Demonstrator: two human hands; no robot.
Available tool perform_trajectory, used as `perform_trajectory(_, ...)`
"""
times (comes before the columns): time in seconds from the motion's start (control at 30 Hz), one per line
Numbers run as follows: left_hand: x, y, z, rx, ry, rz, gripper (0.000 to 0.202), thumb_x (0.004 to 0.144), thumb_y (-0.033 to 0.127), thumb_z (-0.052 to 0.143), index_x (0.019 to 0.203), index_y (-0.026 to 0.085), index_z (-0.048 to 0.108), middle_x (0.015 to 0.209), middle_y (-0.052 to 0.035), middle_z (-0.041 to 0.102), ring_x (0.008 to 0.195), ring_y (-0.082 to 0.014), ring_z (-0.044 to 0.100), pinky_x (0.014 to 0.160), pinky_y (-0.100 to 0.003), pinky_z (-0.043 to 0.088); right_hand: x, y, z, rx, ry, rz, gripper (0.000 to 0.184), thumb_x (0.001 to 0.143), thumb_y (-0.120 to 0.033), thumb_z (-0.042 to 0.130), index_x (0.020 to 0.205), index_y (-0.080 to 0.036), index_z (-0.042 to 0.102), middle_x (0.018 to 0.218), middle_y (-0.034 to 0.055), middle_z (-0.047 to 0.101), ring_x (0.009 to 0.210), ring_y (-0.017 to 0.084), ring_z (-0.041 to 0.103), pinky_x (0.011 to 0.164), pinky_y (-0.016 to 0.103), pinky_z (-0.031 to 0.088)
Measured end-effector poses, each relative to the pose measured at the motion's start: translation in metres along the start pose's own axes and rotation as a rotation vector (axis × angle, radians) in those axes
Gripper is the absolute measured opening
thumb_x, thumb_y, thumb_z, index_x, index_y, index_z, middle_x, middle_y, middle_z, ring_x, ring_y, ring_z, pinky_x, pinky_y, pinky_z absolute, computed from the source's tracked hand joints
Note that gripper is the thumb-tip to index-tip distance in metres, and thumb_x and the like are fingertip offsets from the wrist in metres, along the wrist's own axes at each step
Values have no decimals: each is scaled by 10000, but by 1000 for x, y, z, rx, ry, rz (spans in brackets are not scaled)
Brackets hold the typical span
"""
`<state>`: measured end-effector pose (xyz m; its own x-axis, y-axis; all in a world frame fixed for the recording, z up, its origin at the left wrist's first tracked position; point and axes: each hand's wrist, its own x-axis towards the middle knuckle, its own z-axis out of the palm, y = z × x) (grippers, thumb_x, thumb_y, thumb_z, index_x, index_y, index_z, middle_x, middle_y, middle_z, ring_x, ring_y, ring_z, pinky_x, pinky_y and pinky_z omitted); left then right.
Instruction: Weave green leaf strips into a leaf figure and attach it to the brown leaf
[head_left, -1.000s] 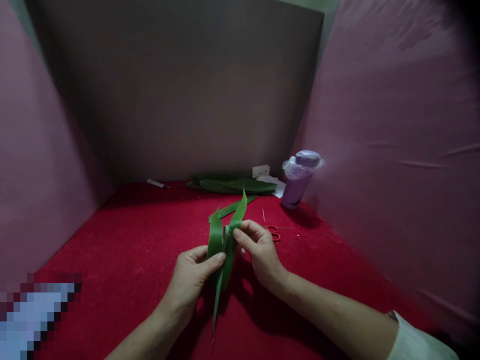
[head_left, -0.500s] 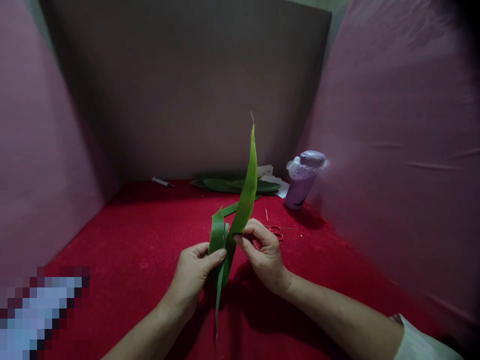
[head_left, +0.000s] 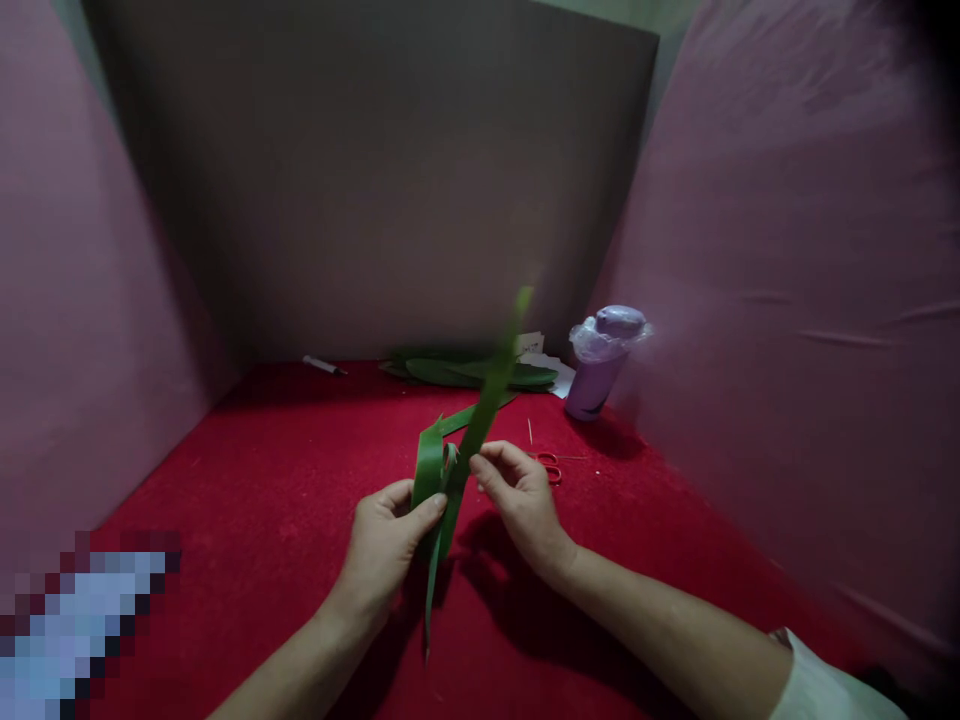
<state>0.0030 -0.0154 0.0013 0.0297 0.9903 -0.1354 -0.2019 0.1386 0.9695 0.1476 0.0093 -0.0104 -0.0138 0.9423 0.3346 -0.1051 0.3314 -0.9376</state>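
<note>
Below the middle of the view, my left hand (head_left: 394, 530) is closed on a bundle of long green leaves. One wide leaf (head_left: 428, 462) in it is bent over at the top, and a narrow strip (head_left: 430, 600) hangs down below my thumb. Another long leaf (head_left: 487, 400) rises from the same grip and slants up to the right, its upper part blurred. My right hand (head_left: 523, 505) has its thumb and forefinger pinched at this leaf's right edge. Whether both fingertips still grip it is hard to see.
On the red cloth (head_left: 255, 520), red-handled scissors (head_left: 550, 467) lie beyond my right hand. A purple cup (head_left: 596, 380) covered with plastic stands at the back right. More leaves (head_left: 465, 372), white papers (head_left: 559, 372) and a white syringe-like object (head_left: 322, 364) lie along the back wall.
The upright leaf has swung to the right and its tip has dropped, now blurred. My right fingers have shifted slightly up, to its edge. My left hand keeps its grip.
</note>
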Motion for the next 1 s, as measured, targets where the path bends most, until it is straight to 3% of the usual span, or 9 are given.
perform_trajectory(0.13, 0, 2, -2, 58, 37, 104, 187, 638, 269, 721, 745, 122, 679, 581, 6, 638, 495, -108, 537, 473, -196, 415, -1, 2, 9, 88, -7, 180, 223, 741, -363, 633, 823, -162, 586, 694, -7, 556, 536, 84, 449, 451, 194, 337)
perform_trajectory(0.23, 2, 3, -4, 53, 23, 155, 170, 655, 267, 707, 749, 127, 684, 614, -5, 661, 525, -126, 565, 500, -211, 434, -4, 2, 16, 122, -93, 251, 237, 719, -371, 647, 772, -152, 573, 642, -22, 525, 511, 72, 437, 429, 180, 326)
perform_trajectory(0.43, 8, -3, -9, 40, 57, 146, 203, 642, 306, 706, 733, 124, 696, 581, 1, 656, 497, -129, 563, 497, -221, 440, -6, 2, 26, 60, -53, 246, 221, 678, -343, 653, 649, -164, 526, 550, -42, 489, 482, 76, 431, 417, 177, 331)
perform_trajectory(0.77, 13, -2, -20, 374, 171, 325, 190, 677, 326, 656, 750, 160, 713, 649, -16, 677, 592, -162, 578, 518, -206, 417, 2, 11, 46, 3, 20, 247, 175, 676, -275, 603, 596, -168, 489, 487, -58, 459, 437, 73, 406, 405, 186, 314)
perform_trajectory(1.0, 15, 7, -17, 164, 94, 205, 215, 616, 306, 722, 730, 124, 715, 588, -11, 675, 511, -146, 571, 494, -218, 429, 8, 8, 40, 156, -58, 314, 234, 675, -349, 642, 634, -144, 537, 466, -61, 476, 382, 56, 392, 383, 183, 297)
